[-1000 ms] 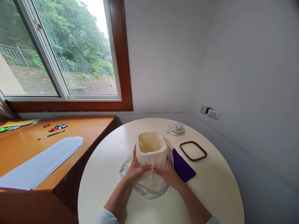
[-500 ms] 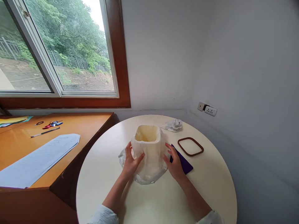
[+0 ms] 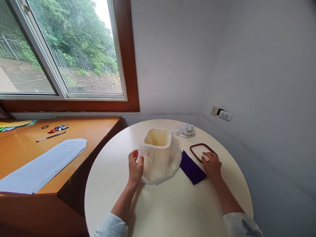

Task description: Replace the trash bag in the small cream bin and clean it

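A cream bin [image 3: 160,156] with a rounded square mouth stands on the round table, draped in a thin translucent plastic bag [image 3: 175,161] that is folded over its rim and spreads around its base. At the bin's left side is my left hand [image 3: 135,168], fingers curved and apart, close against the bag. My right hand [image 3: 212,164] is over the near right part of a brown rounded-square ring [image 3: 194,153], fingers apart; whether they touch it is unclear. A folded purple cloth [image 3: 193,168] lies between the bin and my right hand.
Behind the bin lies a crumpled clear plastic bag [image 3: 187,130]. The white round table [image 3: 170,210] stands beside an orange-brown desk [image 3: 98,130] with papers [image 3: 49,164], a pen [image 3: 50,137] and keys [image 3: 59,127]. A wall socket [image 3: 225,115] is at the right.
My right hand has left the bagged bin and moved right, over the brown ring. My left hand has shifted slightly outward from the bin's front to its left side.
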### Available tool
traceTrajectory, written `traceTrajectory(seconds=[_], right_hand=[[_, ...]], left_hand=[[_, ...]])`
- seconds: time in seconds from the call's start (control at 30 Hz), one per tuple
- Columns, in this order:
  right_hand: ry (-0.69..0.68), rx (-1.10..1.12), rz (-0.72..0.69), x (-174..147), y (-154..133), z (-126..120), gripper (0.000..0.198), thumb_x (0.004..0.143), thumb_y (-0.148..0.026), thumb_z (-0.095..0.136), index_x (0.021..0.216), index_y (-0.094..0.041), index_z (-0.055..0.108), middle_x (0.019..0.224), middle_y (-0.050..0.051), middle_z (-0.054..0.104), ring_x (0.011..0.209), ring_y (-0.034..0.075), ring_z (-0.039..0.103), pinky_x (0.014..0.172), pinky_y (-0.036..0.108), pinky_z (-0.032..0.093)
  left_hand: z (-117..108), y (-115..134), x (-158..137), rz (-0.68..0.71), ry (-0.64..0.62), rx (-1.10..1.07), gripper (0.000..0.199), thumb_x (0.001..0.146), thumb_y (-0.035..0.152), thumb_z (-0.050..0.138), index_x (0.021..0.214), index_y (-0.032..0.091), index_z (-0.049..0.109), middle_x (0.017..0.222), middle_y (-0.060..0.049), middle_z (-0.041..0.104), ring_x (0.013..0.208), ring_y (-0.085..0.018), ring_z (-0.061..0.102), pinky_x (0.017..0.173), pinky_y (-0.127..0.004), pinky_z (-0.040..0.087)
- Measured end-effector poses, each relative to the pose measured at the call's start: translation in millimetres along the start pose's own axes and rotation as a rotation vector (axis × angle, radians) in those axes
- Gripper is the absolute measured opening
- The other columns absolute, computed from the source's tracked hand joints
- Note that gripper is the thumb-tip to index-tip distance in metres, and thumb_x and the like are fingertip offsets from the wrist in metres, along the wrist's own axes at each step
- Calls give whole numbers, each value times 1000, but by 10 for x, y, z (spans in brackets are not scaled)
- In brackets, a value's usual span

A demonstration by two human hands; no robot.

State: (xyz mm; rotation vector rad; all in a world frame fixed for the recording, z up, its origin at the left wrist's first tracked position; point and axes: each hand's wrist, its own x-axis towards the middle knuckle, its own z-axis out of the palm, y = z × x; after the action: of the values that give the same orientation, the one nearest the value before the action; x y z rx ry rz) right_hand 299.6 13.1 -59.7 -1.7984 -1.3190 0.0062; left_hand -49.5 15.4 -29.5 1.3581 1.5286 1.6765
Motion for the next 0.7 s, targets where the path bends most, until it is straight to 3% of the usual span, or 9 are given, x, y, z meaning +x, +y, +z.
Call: traceTrajectory(seconds=[0.1, 0.37, 0.7], right_hand=[[-77, -51, 42, 15, 114, 6, 31, 72, -39, 53, 88, -18, 69, 109, 13, 55, 102, 32, 53, 89, 54, 33], [-161, -83, 47, 5, 76, 18, 34, 72, -52, 54, 86, -25, 68, 112, 7, 54, 108, 26, 51, 94, 47, 30], [-185, -109, -3, -16, 81, 42, 16, 72, -33, 55, 77, -24, 67, 104, 5, 55, 102, 22, 54, 92, 43, 30]], left_hand=[[-3, 15, 1, -1, 31, -7, 28, 74, 24, 55, 100, 20, 49, 104, -6, 53, 98, -20, 54, 92, -43, 42], [-19, 96, -18, -12, 109, -48, 20, 73, 25, 55, 93, 21, 52, 98, -3, 56, 91, -19, 56, 84, -37, 45], [-35, 168, -33, 6, 116, -60, 20, 76, 38, 58, 78, 19, 52, 82, 1, 55, 77, -15, 55, 71, -29, 45]])
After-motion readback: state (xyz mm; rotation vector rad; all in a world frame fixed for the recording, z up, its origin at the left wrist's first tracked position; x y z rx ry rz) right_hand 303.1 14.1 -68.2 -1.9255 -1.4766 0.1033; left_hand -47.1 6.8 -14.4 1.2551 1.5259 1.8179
